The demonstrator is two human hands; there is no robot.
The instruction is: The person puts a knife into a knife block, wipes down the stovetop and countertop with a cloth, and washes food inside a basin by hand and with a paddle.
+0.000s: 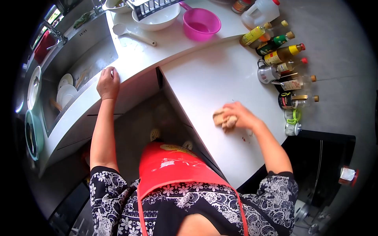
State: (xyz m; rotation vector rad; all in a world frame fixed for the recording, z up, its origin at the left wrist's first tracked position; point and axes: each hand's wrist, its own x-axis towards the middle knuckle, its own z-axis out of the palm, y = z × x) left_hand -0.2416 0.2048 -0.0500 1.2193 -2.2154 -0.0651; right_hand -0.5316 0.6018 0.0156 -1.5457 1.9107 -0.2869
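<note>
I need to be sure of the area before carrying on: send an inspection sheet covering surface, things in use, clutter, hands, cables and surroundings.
Surface: white countertop; dark bits near the right hand.
Things in use: tan cloth, bunched on the countertop.
Clutter: row of bottles; pink pot and white ladle on the adjoining counter; plates in the sink.
Hands: right holds the cloth; left hand rests at the counter edge beside the sink.
Cables: cannot tell; lower right is unclear.
Surroundings: grey wall behind the bottles; black unit at right.
</note>
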